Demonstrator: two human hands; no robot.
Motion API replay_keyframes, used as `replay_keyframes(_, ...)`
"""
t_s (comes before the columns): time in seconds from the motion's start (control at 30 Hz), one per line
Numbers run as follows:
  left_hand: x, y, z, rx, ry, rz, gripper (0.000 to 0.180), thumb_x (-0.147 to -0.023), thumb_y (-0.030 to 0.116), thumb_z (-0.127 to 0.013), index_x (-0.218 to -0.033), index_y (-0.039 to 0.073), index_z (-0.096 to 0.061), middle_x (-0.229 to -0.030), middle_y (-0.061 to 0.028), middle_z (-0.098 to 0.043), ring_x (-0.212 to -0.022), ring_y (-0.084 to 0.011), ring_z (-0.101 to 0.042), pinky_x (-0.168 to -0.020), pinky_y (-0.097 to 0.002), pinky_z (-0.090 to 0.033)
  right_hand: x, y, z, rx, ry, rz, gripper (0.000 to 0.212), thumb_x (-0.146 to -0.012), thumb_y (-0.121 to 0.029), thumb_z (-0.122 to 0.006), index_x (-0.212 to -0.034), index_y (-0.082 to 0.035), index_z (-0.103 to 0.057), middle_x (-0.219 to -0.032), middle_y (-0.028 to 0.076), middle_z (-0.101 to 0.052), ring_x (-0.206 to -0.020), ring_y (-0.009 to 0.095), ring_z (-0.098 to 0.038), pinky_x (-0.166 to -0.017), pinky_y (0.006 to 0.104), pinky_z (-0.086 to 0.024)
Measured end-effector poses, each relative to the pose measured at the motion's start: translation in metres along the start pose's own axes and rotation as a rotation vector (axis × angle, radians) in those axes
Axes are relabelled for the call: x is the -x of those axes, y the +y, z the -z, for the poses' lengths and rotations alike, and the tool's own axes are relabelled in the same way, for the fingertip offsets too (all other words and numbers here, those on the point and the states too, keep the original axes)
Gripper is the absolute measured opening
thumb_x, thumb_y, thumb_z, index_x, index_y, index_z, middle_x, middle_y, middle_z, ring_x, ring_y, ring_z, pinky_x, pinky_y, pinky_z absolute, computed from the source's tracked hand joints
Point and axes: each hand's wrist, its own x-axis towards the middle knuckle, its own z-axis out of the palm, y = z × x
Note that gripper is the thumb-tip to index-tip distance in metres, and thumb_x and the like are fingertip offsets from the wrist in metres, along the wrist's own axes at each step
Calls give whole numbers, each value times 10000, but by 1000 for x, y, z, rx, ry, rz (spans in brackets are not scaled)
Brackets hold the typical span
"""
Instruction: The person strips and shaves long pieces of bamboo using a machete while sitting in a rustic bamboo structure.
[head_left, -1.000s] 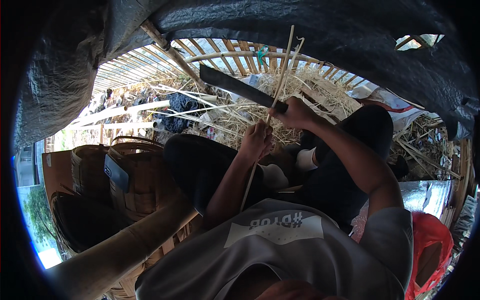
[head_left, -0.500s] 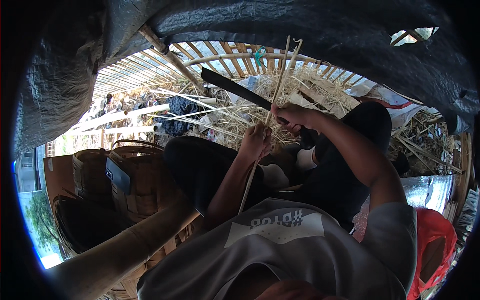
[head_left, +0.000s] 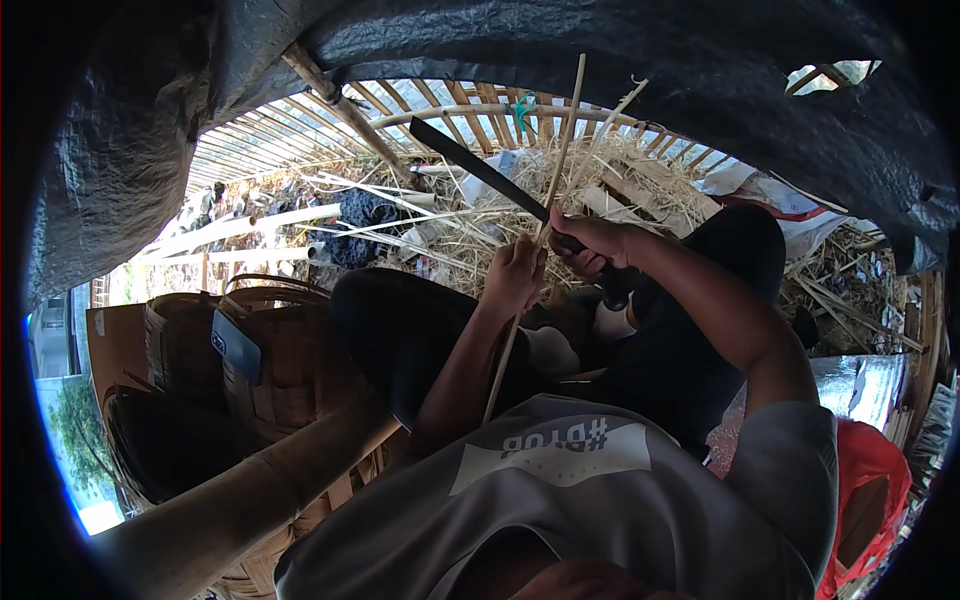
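Dark tarpaulin (head_left: pixel 650 50) overhead; slatted fence (head_left: pixel 488 98) bounds far side. Straw litter (head_left: pixel 655 158) before it, open air above. Left side blocked by thick bamboo pole (head_left: pixel 240 492), woven baskets (head_left: pixel 292 345). Knees (head_left: pixel 390 315) flank work. Right hand (head_left: pixel 592 240) closed round long knife (head_left: pixel 475 166), crossing pale strip (head_left: pixel 563 145); left hand (head_left: pixel 515 275) clenched on strip, scene centre.

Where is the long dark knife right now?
In the head view, the knife is above centre, gripped by the right hand and slanting up and left from the pale strip.
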Motion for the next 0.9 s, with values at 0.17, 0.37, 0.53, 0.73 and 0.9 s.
replay_keyframes(0.17,-8,0,2,113,89,-24,439,-1037,392,-315,-812,58,-491,-490,12,-353,-328,-101,-314,-300,-266,-255,-13,-7,-18,456,517,168,636,-911,-684,-433,-641,-109,-439,-483,-44,-316,-369,60,-299,-357,248,-235)
replay_keyframes(0.37,-1,6,3,197,14,6,415,-1039,381,-310,-824,75,-490,-494,17,-359,-331,-87,-314,-297,-249,-246,-3,-3,-34,478,451,176,620,-920,-662,-444,-625,-118,-400,-478,-30,-319,-379,70,-286,-365,254,-236)
replay_keyframes(0.53,-1,0,-1,127,52,40,415,-1045,369,-295,-829,74,-492,-492,19,-344,-331,-88,-301,-298,-249,-250,-2,-2,-17,214,211,-69,666,-869,-749,-383,-623,-130,-367,-482,-45,-281,-385,71,-272,-372,251,-219)
replay_keyframes(0.73,-3,-4,1,160,84,15,423,-1045,372,-310,-805,74,-489,-492,18,-336,-332,-91,-297,-302,-251,-255,-5,-2,-9,226,173,-41,575,-878,-647,-534,-714,-104,-443,-504,-42,-343,-396,65,-314,-379,253,-263)
replay_keyframes(0.9,-5,-1,8,225,84,-31,426,-1045,366,-327,-773,79,-486,-493,17,-344,-337,-87,-308,-308,-247,-261,-8,-7,-16,603,372,181,424,-786,-404,-799,-801,-44,-576,-579,2,-534,-472,109,-519,-447,271,-411)
